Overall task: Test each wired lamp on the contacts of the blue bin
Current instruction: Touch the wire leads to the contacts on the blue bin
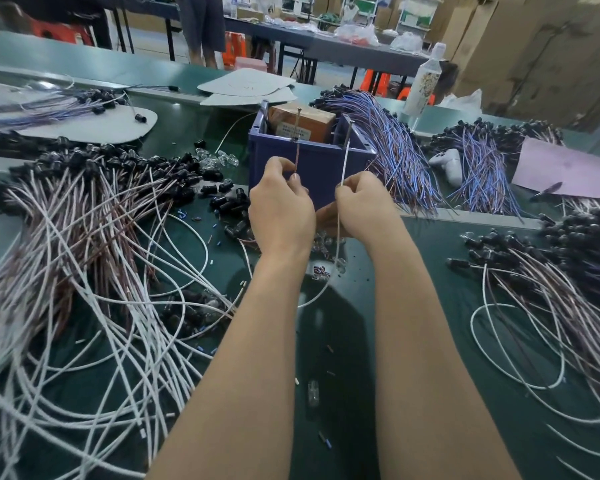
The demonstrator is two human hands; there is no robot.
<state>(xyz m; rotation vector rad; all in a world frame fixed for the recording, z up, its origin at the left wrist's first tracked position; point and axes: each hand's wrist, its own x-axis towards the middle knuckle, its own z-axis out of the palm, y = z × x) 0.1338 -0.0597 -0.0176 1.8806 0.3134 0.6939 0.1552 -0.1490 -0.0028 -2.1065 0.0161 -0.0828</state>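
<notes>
The blue bin point(312, 168) stands mid-table with an orange-brown box point(302, 124) inside it and two upright metal contacts point(298, 117) on its rim. My left hand point(281, 209) pinches a brown wire point(296, 155) and holds it up against the left contact. My right hand point(364, 206) pinches a white wire point(345, 161) that reaches up to the right contact point(351, 126). The white wire loops down between my forearms. The lamp on these wires is hidden behind my hands.
Heaps of brown-and-white wired lamps point(94, 216) lie on the left and others point(548, 271) on the right. Blue-wired lamps point(392, 140) fan out behind the bin. A white bottle point(425, 81) and a white controller point(447, 164) sit at the back right. Loose bulbs point(219, 157) lie beside the bin.
</notes>
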